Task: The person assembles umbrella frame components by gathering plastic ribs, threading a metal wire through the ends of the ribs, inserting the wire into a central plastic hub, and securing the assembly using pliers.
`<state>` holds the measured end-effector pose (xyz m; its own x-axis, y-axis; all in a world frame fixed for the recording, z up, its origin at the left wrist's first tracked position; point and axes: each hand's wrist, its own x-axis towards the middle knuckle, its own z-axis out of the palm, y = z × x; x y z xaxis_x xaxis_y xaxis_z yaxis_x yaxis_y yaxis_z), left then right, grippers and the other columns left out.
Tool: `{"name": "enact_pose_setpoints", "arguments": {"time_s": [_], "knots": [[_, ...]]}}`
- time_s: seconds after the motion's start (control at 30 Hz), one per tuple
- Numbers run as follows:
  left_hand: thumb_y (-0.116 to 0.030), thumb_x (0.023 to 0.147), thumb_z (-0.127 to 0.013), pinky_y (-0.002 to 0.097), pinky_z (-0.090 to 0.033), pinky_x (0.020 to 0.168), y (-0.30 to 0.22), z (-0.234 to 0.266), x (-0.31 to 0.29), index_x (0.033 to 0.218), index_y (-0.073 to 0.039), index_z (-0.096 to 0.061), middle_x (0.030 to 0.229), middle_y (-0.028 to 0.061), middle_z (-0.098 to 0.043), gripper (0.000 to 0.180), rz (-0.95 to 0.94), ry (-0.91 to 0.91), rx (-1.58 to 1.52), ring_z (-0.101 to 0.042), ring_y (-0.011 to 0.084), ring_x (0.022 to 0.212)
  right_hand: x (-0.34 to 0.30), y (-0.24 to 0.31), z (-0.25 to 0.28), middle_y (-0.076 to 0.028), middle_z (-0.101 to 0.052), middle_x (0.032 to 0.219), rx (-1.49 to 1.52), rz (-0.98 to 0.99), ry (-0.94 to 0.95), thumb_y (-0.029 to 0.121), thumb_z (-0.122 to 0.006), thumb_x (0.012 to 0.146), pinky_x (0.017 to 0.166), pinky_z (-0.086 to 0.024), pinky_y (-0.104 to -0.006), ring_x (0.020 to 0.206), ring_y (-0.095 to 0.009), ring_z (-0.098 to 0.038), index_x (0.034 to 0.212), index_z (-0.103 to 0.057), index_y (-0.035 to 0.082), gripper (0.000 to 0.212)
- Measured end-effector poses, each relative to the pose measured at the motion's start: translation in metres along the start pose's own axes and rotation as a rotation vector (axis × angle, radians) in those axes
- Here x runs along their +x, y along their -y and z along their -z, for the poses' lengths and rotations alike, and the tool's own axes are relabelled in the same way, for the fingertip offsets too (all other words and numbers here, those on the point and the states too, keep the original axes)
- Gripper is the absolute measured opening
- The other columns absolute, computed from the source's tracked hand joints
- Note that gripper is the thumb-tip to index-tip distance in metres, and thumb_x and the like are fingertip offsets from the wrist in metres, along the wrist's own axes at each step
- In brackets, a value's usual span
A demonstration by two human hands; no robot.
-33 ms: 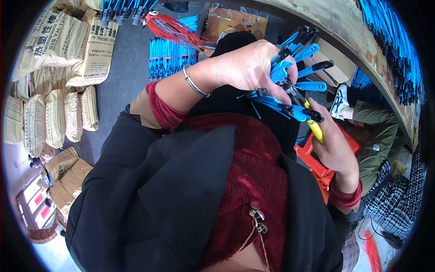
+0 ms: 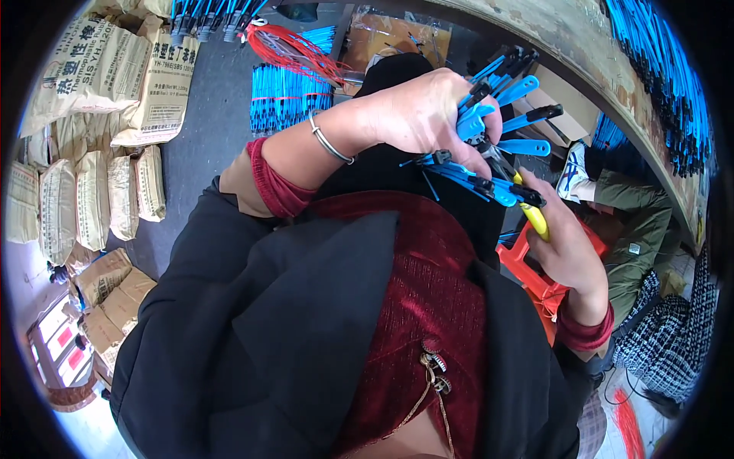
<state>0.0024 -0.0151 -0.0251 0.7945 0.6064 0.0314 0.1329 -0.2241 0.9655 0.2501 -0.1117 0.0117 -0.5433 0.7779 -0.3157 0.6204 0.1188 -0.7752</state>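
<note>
My left hand (image 2: pixel 428 113) comes in from the left, a metal bangle (image 2: pixel 330 138) on its wrist. Its fingers are closed round a bundle of blue plastic strips (image 2: pixel 520 147) with black ends, which fan out to both sides. In my right hand (image 2: pixel 567 249) is a pair of yellow-handled pliers (image 2: pixel 536 220). The pliers' metal jaws point up and left into the bundle, close to my left fingertips. Exactly what the jaws touch is hidden among the strips.
Stacked blue strips (image 2: pixel 290 96) and a red strand bundle (image 2: pixel 294 52) lie beyond my left arm. A wooden bench edge (image 2: pixel 604 99) curves along the right. Below my right hand is a red plastic stool (image 2: pixel 539 279). Another person's green-clad leg (image 2: pixel 634 229) is at right. Paper sacks (image 2: pixel 92 191) stand left.
My right hand and the pliers' handle have shifted very slightly to the right. My left hand and the bundle stay nearly in place.
</note>
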Motion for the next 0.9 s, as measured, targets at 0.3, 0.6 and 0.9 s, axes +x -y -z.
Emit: {"name": "enact_pose_setpoints", "arguments": {"time_s": [0.3,0.6,0.9], "knots": [[-0.013,0.059,-0.083,0.0248,-0.046,0.067,0.001,0.0,-0.007,0.081,-0.002,-0.063,0.076,0.0038,-0.062,0.032,-0.001,-0.031,-0.06,-0.058,0.0114,0.072,0.01,-0.016,-0.03,-0.01,-0.057,0.071,0.132,-0.152,-0.071,0.002,-0.057,0.078,0.06,-0.042,-0.0288,0.061,-0.018,-0.051,0.112,-0.052,-0.003,0.035],[-0.014,0.06,-0.082,0.0251,-0.046,0.067,0.001,0.003,-0.005,0.082,-0.002,-0.063,0.077,0.0041,-0.062,0.032,-0.039,0.0,0.005,-0.058,0.012,0.072,0.005,-0.004,-0.012,-0.016,-0.054,0.065,-0.051,-0.026,-0.213,0.002,-0.058,0.077,0.056,-0.043,-0.032,0.057,-0.025,-0.053,0.101,-0.058,-0.006,0.025],[-0.014,0.06,-0.082,0.0262,-0.047,0.066,0.003,0.004,0.0,0.084,-0.002,-0.064,0.078,0.0049,-0.063,0.033,-0.026,0.025,-0.018,-0.059,0.0139,0.072,0.009,0.026,0.011,-0.021,-0.059,0.071,-0.358,-0.107,-0.134,0.001,-0.058,0.076,0.057,-0.045,-0.0348,0.062,-0.033,-0.06,0.094,-0.058,-0.009,0.02]]}}
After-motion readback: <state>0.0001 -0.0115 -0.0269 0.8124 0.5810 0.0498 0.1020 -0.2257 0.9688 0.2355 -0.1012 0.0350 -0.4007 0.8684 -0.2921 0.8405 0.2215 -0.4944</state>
